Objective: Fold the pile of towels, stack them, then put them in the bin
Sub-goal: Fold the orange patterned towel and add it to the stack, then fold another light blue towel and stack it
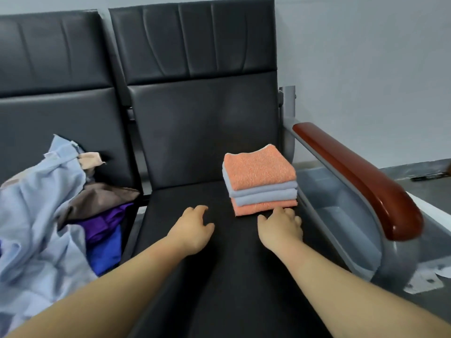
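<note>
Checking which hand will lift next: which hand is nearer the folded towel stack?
Right. The right hand is at the front edge of the towel stack, fingertips by the bottom orange towel. The left hand is over the seat, further left, apart from the stack.

Towel stack [260, 181] just past right hand [280, 228]: speckled orange top and bottom, two grey-blue between. Seat [219, 276] under hands black. Bin [341, 215] right of right hand grey, armrest [361, 176] glossy red-brown. Cloth heap [48, 215] left of left hand [192, 228]: pale blue, brown, purple, blue, beige.
</note>
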Motion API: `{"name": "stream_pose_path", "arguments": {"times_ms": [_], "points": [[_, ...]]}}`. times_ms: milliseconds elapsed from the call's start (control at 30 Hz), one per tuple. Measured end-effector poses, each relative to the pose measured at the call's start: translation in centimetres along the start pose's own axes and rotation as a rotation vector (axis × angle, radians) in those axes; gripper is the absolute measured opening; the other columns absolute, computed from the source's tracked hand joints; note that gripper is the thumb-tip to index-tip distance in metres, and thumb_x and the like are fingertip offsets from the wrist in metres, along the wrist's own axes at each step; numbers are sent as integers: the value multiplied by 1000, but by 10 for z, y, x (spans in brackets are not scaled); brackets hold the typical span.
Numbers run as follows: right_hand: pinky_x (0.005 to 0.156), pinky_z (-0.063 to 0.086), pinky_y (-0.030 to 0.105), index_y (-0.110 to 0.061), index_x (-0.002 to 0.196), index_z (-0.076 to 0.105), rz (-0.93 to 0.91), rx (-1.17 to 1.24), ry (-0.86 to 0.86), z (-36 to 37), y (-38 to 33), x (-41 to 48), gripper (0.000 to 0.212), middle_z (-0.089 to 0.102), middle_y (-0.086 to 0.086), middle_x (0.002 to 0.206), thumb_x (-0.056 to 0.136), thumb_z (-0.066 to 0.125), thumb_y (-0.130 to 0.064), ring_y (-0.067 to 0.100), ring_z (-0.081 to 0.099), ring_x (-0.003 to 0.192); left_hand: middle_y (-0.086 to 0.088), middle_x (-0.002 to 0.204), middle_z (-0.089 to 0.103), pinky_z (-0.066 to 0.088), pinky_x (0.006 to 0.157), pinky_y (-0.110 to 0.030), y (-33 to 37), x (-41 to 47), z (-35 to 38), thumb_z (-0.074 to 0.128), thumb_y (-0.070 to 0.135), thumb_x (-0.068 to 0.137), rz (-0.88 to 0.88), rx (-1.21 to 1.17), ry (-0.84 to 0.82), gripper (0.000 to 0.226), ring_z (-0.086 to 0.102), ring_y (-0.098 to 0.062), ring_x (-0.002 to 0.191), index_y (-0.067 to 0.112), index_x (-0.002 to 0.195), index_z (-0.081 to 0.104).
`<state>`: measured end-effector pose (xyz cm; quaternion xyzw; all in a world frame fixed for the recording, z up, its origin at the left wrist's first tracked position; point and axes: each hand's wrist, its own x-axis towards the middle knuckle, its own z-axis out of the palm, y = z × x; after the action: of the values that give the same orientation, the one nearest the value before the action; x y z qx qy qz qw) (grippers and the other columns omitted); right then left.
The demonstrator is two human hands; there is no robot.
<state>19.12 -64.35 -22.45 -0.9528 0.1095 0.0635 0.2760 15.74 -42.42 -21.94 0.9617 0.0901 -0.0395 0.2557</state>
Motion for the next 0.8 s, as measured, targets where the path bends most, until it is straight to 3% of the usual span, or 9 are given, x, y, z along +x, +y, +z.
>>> {"name": "stream_pose_path", "arguments": {"times_ms": [167,267,400,500,633,733,800], "points": [[109,45,41,-25,151,48,-303,-30,-245,44,-62,-69,54,41,4,152,102,50,-49,28,40,138,-4,125,62,49,85,-30,-81,-61,-61,58,31,90,-105,120,117,43,64,-20,102,22,132,59],[109,45,38,-27,146,54,-444,-24,-362,64,-107,-97,51,45,2,151,100,53,-49,26,47,136,-12,117,63,51,86,-38,-121,-85,-110,61,30,89,-152,195,338,32,63,-35,107,17,118,64],[101,48,32,-19,130,68,-690,-26,-494,101,-197,-155,40,63,4,137,97,62,-41,25,59,123,-13,124,55,46,91,-49,-195,-133,-173,64,43,90,-387,378,671,42,52,-41,116,24,127,59],[99,50,34,-16,128,67,-808,21,-554,124,-251,-189,42,66,4,130,94,68,-42,27,61,117,-12,135,50,49,94,-48,-239,-151,-196,64,54,84,-586,367,596,57,52,-40,117,28,134,53],[98,42,30,-14,141,57,-880,-71,-666,144,-291,-214,51,58,7,141,97,66,-39,29,51,132,-11,125,65,55,93,-45,-265,-148,-213,62,41,88,-685,286,275,48,62,-35,112,19,130,62],[82,48,32,-12,116,68,-830,-160,-650,174,-302,-214,32,67,10,111,92,69,-33,32,66,110,-12,116,68,55,95,-45,-274,-143,-216,64,29,93,-688,327,225,30,64,-34,110,13,119,68],[74,50,32,-13,99,68,-827,-215,-607,190,-305,-207,18,67,9,99,92,68,-29,28,63,91,-13,100,70,55,84,-42,-276,-141,-214,63,19,94,-652,302,275,11,66,-34,98,11,99,69]]}}
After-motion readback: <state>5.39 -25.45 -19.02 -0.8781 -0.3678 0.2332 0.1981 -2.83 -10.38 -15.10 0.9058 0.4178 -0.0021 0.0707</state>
